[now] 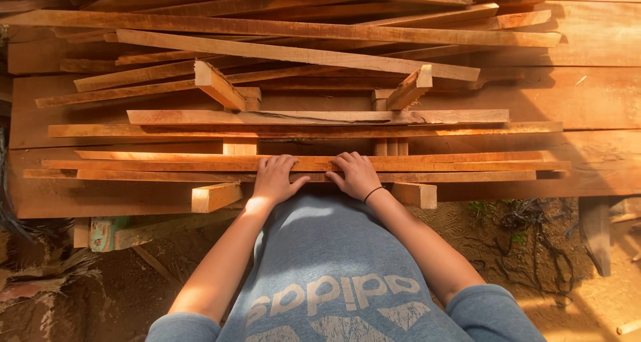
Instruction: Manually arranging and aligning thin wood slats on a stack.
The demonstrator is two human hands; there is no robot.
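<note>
Both my hands rest side by side on the near edge of a stack of long thin wooden slats [153,165] laid across short cross blocks. My left hand [275,179] lies palm down with its fingers curled over the nearest slats. My right hand [356,174], with a black band at the wrist, does the same just to its right. Neither hand lifts anything; the fingers press on the top slat. My grey sweatshirt fills the lower middle of the view.
More slats [294,51] and wide planks [587,95] are piled behind, some askew. Short square blocks [215,196] stick out under the stack at left, and another block [415,195] at right. Bare dirt ground [534,248] with roots lies below right.
</note>
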